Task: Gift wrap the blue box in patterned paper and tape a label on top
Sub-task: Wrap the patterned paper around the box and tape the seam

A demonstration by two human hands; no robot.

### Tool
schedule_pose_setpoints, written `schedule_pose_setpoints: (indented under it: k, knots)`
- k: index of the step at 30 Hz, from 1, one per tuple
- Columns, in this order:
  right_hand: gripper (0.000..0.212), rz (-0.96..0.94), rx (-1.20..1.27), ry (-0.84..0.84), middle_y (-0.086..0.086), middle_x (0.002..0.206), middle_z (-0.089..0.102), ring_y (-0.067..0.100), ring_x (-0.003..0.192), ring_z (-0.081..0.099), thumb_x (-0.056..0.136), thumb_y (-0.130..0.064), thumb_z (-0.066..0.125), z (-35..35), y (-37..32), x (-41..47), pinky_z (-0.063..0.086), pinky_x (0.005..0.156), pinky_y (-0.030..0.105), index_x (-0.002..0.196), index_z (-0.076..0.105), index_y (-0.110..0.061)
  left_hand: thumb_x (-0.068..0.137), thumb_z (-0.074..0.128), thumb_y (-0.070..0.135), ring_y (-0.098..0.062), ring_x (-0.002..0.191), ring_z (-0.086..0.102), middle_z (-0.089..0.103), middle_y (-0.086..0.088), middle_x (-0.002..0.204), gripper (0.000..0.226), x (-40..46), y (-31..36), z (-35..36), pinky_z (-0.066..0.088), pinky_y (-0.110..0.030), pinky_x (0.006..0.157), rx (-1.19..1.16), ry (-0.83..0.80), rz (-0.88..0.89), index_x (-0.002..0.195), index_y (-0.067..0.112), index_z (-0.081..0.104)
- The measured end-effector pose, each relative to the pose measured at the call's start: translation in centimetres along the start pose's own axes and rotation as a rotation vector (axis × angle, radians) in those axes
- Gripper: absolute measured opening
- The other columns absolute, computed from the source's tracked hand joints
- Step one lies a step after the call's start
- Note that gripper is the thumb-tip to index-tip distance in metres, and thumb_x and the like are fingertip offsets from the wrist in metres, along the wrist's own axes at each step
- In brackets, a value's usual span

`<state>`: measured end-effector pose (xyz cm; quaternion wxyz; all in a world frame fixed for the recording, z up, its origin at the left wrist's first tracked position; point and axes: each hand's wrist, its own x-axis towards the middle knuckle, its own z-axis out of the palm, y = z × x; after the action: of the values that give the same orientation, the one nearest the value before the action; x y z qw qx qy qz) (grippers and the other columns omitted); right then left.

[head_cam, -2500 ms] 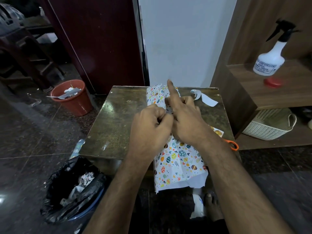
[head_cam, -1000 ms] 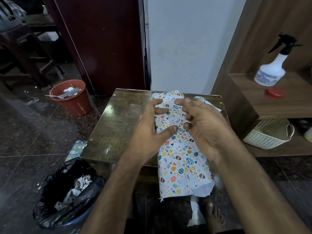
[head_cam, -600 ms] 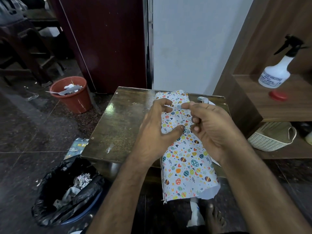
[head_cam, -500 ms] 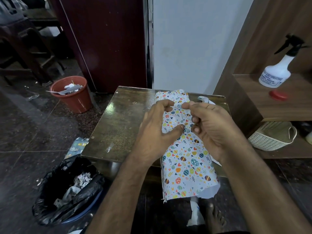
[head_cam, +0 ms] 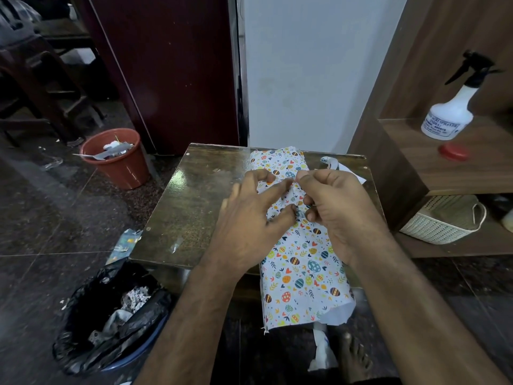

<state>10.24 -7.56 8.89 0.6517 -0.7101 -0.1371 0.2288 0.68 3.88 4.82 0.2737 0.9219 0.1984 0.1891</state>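
Patterned paper [head_cam: 301, 262] wrapped round the box lies centre frame on counter [head_cam: 194, 207], near end overhanging. Left hand [head_cam: 249, 226] fingers spread, touching the seam; right hand [head_cam: 337, 209] fingers curled, pinching paper.

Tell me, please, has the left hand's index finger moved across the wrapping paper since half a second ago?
Yes: the left hand has stretched its index finger rightward along the patterned paper, toward the right hand.

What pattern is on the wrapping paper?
White wrapping paper with colourful eggs, hearts and leaves; clearest in the head view.
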Motion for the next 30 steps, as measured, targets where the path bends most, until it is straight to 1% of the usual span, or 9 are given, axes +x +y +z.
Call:
schedule_pose_setpoints:
  k: [5, 10, 12, 14, 15, 17, 21, 26, 30]
  knots:
    - [0.024, -0.035, -0.043, 0.006, -0.008, 0.057, 0.055, 0.005, 0.047, 0.048, 0.103, -0.023, 0.063, 0.0, 0.2, 0.1, 0.046, 0.048, 0.021, 0.082, 0.075, -0.022, 0.092, 0.039, 0.059, -0.013, 0.125, 0.039, 0.035, 0.017, 0.143, 0.054, 0.0, 0.3, -0.1, 0.028, -0.035, 0.095, 0.13, -0.003, 0.031, 0.143, 0.046, 0.051]
    - [0.017, -0.049, -0.015, 0.049, -0.004, 0.066, 0.061, 0.005, 0.046, 0.053, 0.103, -0.022, 0.061, 0.3, 0.6, 0.1, 0.049, 0.051, 0.023, 0.089, 0.072, -0.02, 0.092, 0.035, 0.06, -0.013, 0.124, 0.04, 0.036, 0.017, 0.143, 0.058, 0.0, 0.6, -0.3, 0.036, -0.038, 0.097, 0.184, 0.002, 0.038, 0.147, 0.047, 0.048]
    - [0.008, -0.128, -0.108, 0.118, -0.004, 0.084, 0.068, 0.007, 0.056, 0.064, 0.101, -0.028, 0.062, 0.5, 1.3, 0.3, 0.059, 0.062, 0.031, 0.097, 0.066, -0.022, 0.093, 0.037, 0.06, -0.013, 0.125, 0.041, 0.037, 0.016, 0.144, 0.058, 0.0, 0.6, -0.3, 0.037, -0.039, 0.099, 0.192, 0.005, 0.039, 0.148, 0.047, 0.048]
    - [0.033, -0.229, -0.292, 0.221, 0.002, 0.11, 0.064, 0.012, 0.079, 0.071, 0.095, -0.039, 0.061, 0.2, 1.8, 0.6, 0.061, 0.08, 0.037, 0.124, 0.057, -0.022, 0.092, 0.035, 0.061, -0.014, 0.126, 0.041, 0.037, 0.016, 0.145, 0.059, 0.0, 0.6, -0.2, 0.038, -0.04, 0.099, 0.189, 0.012, 0.038, 0.148, 0.046, 0.048]
    - [0.044, -0.29, -0.399, 0.252, 0.004, 0.115, 0.06, 0.012, 0.086, 0.068, 0.095, -0.038, 0.061, -0.1, 2.0, 0.6, 0.056, 0.087, 0.026, 0.135, 0.053, -0.02, 0.091, 0.032, 0.063, -0.014, 0.127, 0.04, 0.038, 0.016, 0.145, 0.061, 0.0, 0.6, -0.2, 0.037, -0.04, 0.099, 0.182, 0.016, 0.038, 0.148, 0.046, 0.048]
    - [0.044, -0.437, -0.587, 0.249, 0.005, 0.118, 0.052, 0.009, 0.095, 0.06, 0.099, -0.026, 0.063, -0.4, 1.9, -0.1, 0.041, 0.085, 0.008, 0.141, 0.055, -0.018, 0.088, 0.026, 0.065, -0.014, 0.127, 0.04, 0.038, 0.015, 0.144, 0.067, 0.0, 0.6, -0.2, 0.037, -0.041, 0.099, 0.168, 0.02, 0.035, 0.148, 0.046, 0.048]
    - [0.035, -0.511, -0.874, 0.117, 0.008, 0.131, 0.046, 0.026, 0.117, 0.043, 0.105, -0.029, 0.054, 0.1, 3.0, -0.5, 0.036, 0.097, 0.029, 0.139, 0.064, -0.03, 0.086, 0.024, 0.063, -0.014, 0.125, 0.042, 0.039, 0.015, 0.142, 0.067, 0.0, 0.7, -0.1, 0.037, -0.039, 0.096, 0.166, 0.033, 0.049, 0.147, 0.046, 0.047]
    - [0.047, -0.378, -1.131, 0.114, 0.002, 0.158, 0.036, 0.029, 0.132, 0.034, 0.108, -0.045, 0.038, -0.4, 2.6, -1.3, 0.041, 0.102, 0.042, 0.153, 0.048, -0.034, 0.086, 0.023, 0.062, -0.013, 0.128, 0.04, 0.039, 0.014, 0.147, 0.074, -0.1, 0.6, -0.1, 0.033, -0.038, 0.095, 0.183, 0.019, 0.057, 0.152, 0.037, 0.046]
    - [0.053, -0.364, -1.056, 0.023, 0.002, 0.165, 0.029, 0.031, 0.146, 0.028, 0.109, -0.047, 0.029, -1.3, 3.2, -1.1, 0.031, 0.114, 0.043, 0.157, 0.041, -0.028, 0.089, 0.031, 0.059, -0.013, 0.128, 0.044, 0.043, 0.012, 0.145, 0.07, -0.3, 0.5, 0.1, 0.038, -0.04, 0.099, 0.076, 0.056, 0.031, 0.148, 0.029, 0.053]
